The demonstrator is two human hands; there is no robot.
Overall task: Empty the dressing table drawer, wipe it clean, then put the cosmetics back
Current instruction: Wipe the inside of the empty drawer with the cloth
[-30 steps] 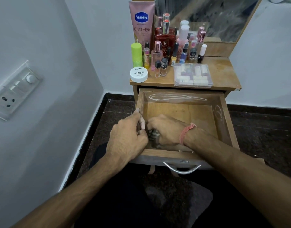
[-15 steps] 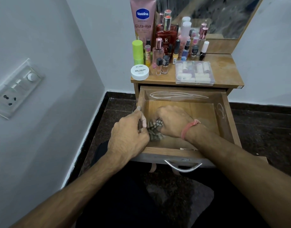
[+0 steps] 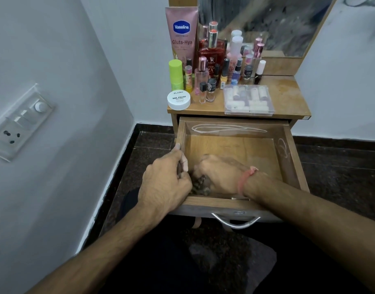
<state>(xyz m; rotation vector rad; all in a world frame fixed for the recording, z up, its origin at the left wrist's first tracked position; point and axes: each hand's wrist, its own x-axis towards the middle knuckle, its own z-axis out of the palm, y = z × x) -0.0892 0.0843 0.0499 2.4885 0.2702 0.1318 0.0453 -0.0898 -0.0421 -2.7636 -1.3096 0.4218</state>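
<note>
Inside drawer (image 3: 288,158), right hand (image 3: 219,175) slid cloth (image 3: 200,185) back toward front.

Drawer (image 3: 289,158) floor lies bare beyond both hands; cosmetics (image 3: 212,66) crowd the tabletop's left.

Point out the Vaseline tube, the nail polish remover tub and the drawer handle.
Vaseline tube (image 3: 181,32): head view, on its blue logo.
nail polish remover tub (image 3: 179,99): head view, on its white lid.
drawer handle (image 3: 235,224): head view, on the metal bar.
</note>
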